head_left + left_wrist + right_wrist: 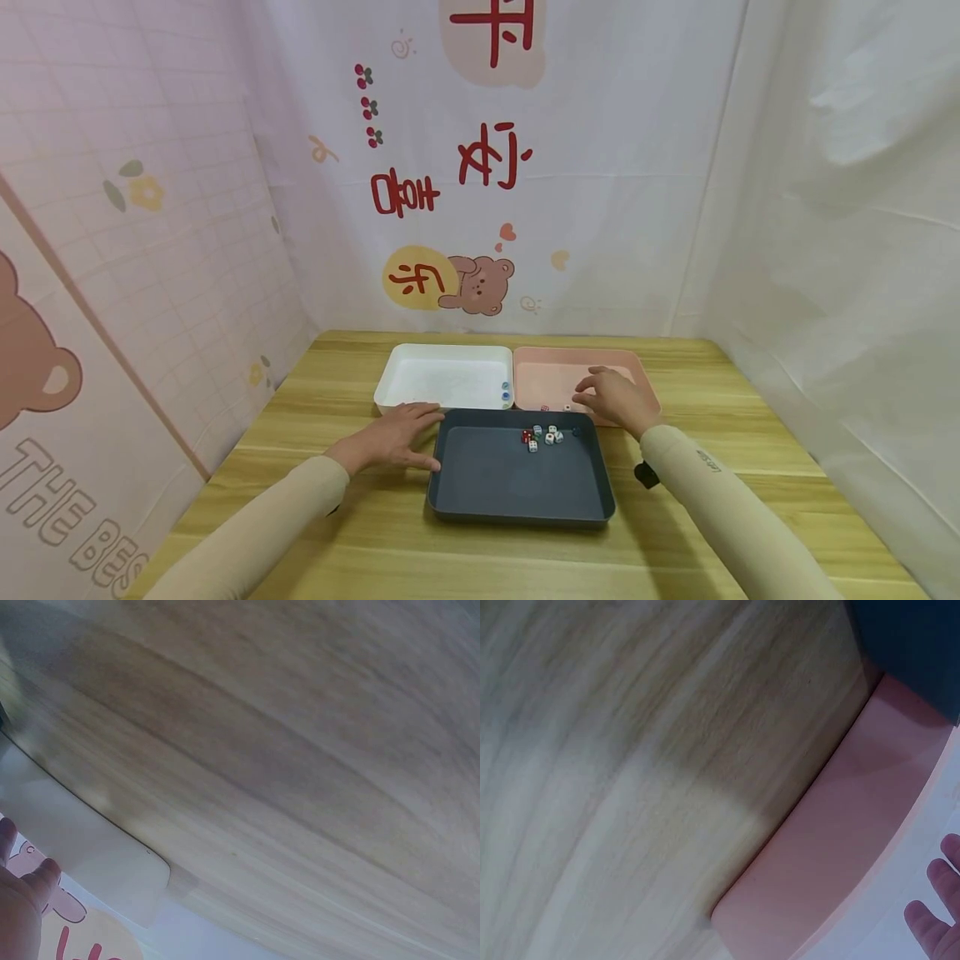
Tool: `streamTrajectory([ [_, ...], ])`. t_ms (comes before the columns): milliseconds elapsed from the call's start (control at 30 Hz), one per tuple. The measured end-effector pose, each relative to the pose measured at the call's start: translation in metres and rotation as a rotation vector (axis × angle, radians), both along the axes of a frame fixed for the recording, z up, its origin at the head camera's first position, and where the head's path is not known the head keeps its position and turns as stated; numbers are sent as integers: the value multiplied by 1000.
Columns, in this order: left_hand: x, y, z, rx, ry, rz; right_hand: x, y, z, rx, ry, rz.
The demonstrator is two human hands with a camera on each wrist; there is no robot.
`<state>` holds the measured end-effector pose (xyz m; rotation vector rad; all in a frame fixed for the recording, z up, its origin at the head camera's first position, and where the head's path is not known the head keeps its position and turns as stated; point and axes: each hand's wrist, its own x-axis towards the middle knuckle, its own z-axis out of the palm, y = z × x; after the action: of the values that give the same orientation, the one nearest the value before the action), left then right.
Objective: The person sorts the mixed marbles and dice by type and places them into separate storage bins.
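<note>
My left hand (390,437) lies with fingers stretched at the left rim of a dark grey tray (510,483); its fingertips touch or nearly touch that rim. Several small dice sit near the tray's back right, mostly white dice (550,438) with a red die (527,436) among them. Over the pink tray (551,377) hovers my right hand (615,398), fingers slightly bent, with nothing visible between them. Below it lie a white die (567,407) and a red die (545,408). In the right wrist view, spread fingers (926,928) show above the pink tray.
A white tray (442,375) stands left of the pink one, with small blue dice-like pieces (506,396) by its right wall. All three trays are on a wooden table (300,417). Printed cloth (600,167) hangs behind and at both sides.
</note>
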<state>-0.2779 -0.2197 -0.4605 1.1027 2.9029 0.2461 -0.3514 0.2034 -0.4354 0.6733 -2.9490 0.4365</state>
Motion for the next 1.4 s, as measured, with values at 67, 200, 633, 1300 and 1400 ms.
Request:
streamTrajectory([
  [67, 1, 0, 0, -1, 1, -1, 1, -2, -1, -13, 20, 15],
  [200, 1, 0, 0, 3, 1, 1, 2, -9, -4, -31, 79, 67],
  [633, 1, -1, -1, 1, 3, 4, 12, -28, -7, -21, 114, 149],
  [1300, 0, -1, -2, 7, -4, 4, 27, -45, -10, 58, 104, 267],
  [1400, -1, -1, -2, 6, 2, 0, 30, -47, -11, 77, 113, 282],
])
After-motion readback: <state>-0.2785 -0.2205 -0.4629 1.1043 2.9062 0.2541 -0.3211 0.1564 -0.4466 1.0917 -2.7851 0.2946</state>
